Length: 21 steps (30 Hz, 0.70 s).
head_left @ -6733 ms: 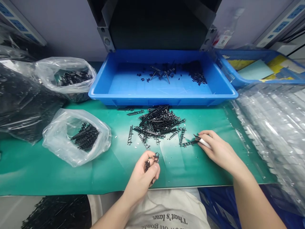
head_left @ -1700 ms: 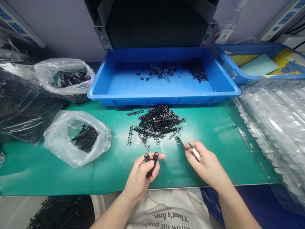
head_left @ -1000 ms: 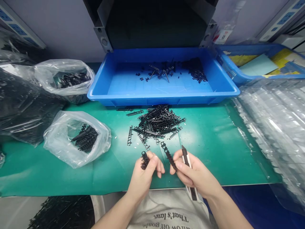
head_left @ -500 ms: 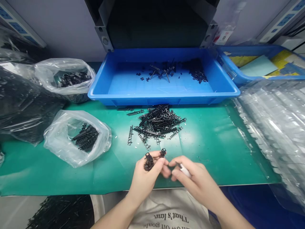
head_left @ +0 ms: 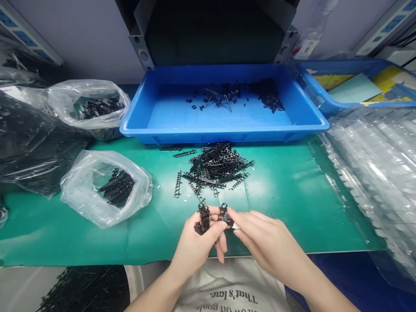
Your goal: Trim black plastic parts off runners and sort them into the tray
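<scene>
My left hand (head_left: 198, 242) is closed around a bunch of black plastic strips (head_left: 203, 218) with small rings. Between its thumb and fingertips sits another black ringed strip (head_left: 224, 213). My right hand (head_left: 264, 238) pinches a small white-handled tool (head_left: 235, 225), mostly hidden by the fingers, against the end of that strip. The tool's exact kind cannot be made out. Just beyond the hands, a heap of similar black ringed strips (head_left: 217, 164) lies on the green table mat (head_left: 282, 182).
A blue tray (head_left: 195, 130) with small black pieces stands behind the heap. On the left are two clear plastic bags (head_left: 76, 186) of black parts. Stacked clear plastic trays (head_left: 373, 160) and a blue basket (head_left: 328, 95) occupy the right. A tub of black scraps (head_left: 87, 290) sits below the table's edge.
My right hand has moved left to meet the strip in my left hand, and its white tool is now largely covered. The left fingers have shifted and the bunch is turned slightly.
</scene>
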Each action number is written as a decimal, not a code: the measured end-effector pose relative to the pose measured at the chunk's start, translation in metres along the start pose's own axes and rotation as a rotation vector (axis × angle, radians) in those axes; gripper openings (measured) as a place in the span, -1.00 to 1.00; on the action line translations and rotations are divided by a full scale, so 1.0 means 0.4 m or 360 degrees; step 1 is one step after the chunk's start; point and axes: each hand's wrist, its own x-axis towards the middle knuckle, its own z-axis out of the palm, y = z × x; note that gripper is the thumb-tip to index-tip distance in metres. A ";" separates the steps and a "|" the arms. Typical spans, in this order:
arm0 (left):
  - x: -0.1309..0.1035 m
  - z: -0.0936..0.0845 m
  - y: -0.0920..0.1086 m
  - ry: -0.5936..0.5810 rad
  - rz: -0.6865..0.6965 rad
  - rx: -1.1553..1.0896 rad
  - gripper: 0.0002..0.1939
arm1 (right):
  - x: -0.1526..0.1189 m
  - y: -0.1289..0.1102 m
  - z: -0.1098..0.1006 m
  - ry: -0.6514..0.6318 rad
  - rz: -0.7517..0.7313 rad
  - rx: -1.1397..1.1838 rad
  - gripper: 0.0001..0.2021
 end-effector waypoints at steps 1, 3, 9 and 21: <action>0.000 0.001 0.001 -0.0008 -0.0016 0.0014 -0.74 | 0.000 0.001 0.000 0.0013 -0.0009 -0.0012 -0.63; 0.001 0.002 0.001 -0.0008 -0.0021 0.0025 -0.74 | 0.000 0.002 0.000 0.0035 -0.0016 -0.0018 -0.63; -0.001 -0.001 -0.009 -0.0023 0.0036 -0.0016 -0.80 | -0.002 0.001 0.004 0.0080 -0.0028 0.0092 -0.63; -0.006 0.001 -0.011 -0.0046 0.0036 0.0013 -0.80 | -0.006 0.003 0.007 0.0100 -0.0039 0.0121 -0.63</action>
